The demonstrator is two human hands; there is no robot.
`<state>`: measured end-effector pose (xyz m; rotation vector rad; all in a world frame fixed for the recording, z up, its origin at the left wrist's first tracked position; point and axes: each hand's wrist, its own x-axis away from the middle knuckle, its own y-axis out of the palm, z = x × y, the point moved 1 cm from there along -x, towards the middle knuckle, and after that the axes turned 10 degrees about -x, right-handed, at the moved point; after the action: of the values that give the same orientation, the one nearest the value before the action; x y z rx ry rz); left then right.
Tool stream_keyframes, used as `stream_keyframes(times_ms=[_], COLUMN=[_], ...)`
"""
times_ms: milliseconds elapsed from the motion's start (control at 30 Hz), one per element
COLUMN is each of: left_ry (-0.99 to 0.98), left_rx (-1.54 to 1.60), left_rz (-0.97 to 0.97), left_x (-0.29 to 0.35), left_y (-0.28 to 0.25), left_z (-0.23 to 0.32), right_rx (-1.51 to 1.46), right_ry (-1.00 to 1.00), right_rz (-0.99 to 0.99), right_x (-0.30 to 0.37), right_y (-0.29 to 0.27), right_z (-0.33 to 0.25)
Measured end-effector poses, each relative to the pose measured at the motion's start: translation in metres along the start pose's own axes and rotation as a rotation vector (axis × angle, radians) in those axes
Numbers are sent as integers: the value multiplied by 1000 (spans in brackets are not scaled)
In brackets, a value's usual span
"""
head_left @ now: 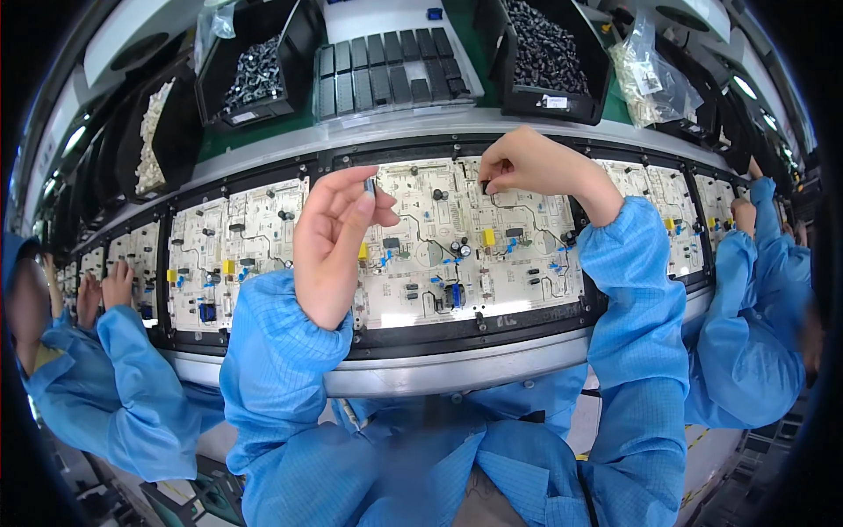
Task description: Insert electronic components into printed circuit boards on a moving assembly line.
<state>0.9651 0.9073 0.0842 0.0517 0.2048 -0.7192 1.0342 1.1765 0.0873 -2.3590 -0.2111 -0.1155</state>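
Note:
My left hand [327, 235] is raised over the left part of the circuit board [426, 309]. Thumb and fingers pinch a small dark cylindrical component [370, 185], perhaps a capacitor. At the upper middle of the board, my right hand [540, 165] points down with its fingertips pressed together on a small black component [486, 187]. Whether that part touches the board cannot be made out. Yellow blocks, blue discs, black cylinders and a blue transformer [454, 296] stand on the pale board, which sits in a black frame [492, 327].
Beyond the line stand a black bin of metallic-looking parts [255, 75], a clear tray of black rectangular parts [399, 75] and a black bin of black parts [549, 48]. Plastic bags [654, 79] lie at right. Co-workers in blue sleeves [145, 360] work on both sides.

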Motion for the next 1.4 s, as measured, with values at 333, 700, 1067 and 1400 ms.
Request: stream_keyframes(times_ms=[333, 700, 1067, 1400], left_ry=[2, -30, -22, 292], left_rx=[58, 5, -537, -707], left_rz=[-46, -105, -569, -539], left_x=[1, 5, 36, 46], left_y=[3, 12, 64, 126], left_z=[-4, 0, 4, -16], right_rx=[123, 158, 714, 81], right_ry=[-47, -145, -146, -181], right_rz=[79, 680, 666, 905], right_x=[5, 14, -30, 51], right_y=[10, -60, -105, -82], right_z=[-7, 4, 94, 26])
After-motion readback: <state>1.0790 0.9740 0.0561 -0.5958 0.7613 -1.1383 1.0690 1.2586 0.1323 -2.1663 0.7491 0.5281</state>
